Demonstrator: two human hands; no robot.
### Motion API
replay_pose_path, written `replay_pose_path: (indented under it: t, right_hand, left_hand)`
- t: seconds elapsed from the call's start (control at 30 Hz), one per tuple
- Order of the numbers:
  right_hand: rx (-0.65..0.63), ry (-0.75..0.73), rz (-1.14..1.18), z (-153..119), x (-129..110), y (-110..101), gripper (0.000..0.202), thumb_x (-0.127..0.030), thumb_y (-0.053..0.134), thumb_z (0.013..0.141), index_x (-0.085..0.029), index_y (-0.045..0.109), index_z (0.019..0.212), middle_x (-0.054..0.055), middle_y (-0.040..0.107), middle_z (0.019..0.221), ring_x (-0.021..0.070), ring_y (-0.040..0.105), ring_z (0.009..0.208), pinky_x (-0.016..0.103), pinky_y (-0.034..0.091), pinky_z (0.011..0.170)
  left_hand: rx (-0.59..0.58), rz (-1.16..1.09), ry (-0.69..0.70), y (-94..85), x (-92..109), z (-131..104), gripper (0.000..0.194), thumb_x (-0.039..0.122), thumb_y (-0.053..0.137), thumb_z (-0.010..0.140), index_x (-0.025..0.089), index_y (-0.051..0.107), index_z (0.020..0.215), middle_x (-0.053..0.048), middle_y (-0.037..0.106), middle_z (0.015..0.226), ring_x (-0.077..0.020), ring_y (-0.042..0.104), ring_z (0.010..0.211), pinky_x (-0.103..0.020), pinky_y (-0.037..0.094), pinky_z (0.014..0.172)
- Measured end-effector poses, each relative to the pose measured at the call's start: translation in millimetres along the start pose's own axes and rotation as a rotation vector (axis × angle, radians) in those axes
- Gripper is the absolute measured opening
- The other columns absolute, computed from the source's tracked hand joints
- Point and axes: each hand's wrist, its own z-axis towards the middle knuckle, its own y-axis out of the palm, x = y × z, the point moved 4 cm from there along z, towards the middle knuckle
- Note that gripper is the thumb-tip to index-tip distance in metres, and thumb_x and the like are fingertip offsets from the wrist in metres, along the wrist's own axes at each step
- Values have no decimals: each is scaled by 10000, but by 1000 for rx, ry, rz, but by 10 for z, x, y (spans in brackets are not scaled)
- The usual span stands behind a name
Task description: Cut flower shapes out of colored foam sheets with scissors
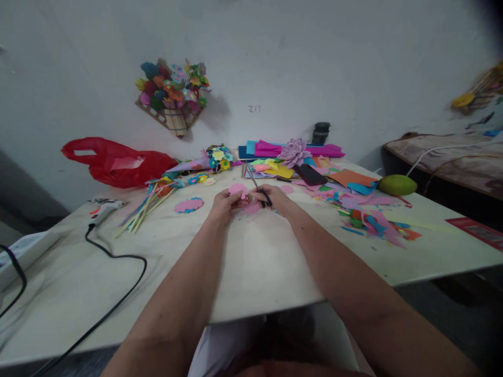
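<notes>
My left hand (225, 203) pinches a pink scalloped cut-out (238, 189) near the middle of the table. Close beside it, my right hand (275, 198) is closed around scissors (264, 196) with black handles, their blades pointing up and away from me. The fingertips of both hands nearly meet, and what lies between them is partly hidden. Under the hands shows another pink piece (251, 207). To the left lies a pink and blue scalloped disc (189, 204). A further pink cut-out (286, 189) rests just beyond my right hand.
A glue gun (106, 209) with a trailing black cord lies left, near a white power strip (27, 254) and a red plastic bag (118, 165). Colourful scraps (377, 220) cover the right side, by a green mango-like fruit (397, 185). Craft sheets and a dark phone (309, 174) lie behind.
</notes>
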Motion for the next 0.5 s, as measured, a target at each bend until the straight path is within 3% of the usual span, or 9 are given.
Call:
replay_pose_path:
  t: [0.17, 0.5]
  right_hand:
    - [139, 33, 64, 14, -9, -67, 341, -226, 748, 668, -145, 579, 953, -22, 621, 571, 86, 550, 450, 157, 248, 328]
    - [162, -6, 103, 8, -56, -18, 352, -169, 717, 618, -147, 574, 939, -66, 556, 503, 85, 520, 427, 169, 272, 368]
  left_hand:
    - [-41, 45, -15, 5, -26, 6, 248, 259, 823, 570, 114, 680, 711, -67, 681, 625, -127, 590, 476, -250, 501, 510]
    - [-132, 148, -17, 98, -5, -37, 254, 278, 825, 533, 101, 685, 651, -43, 626, 563, -90, 499, 426, -234, 387, 458]
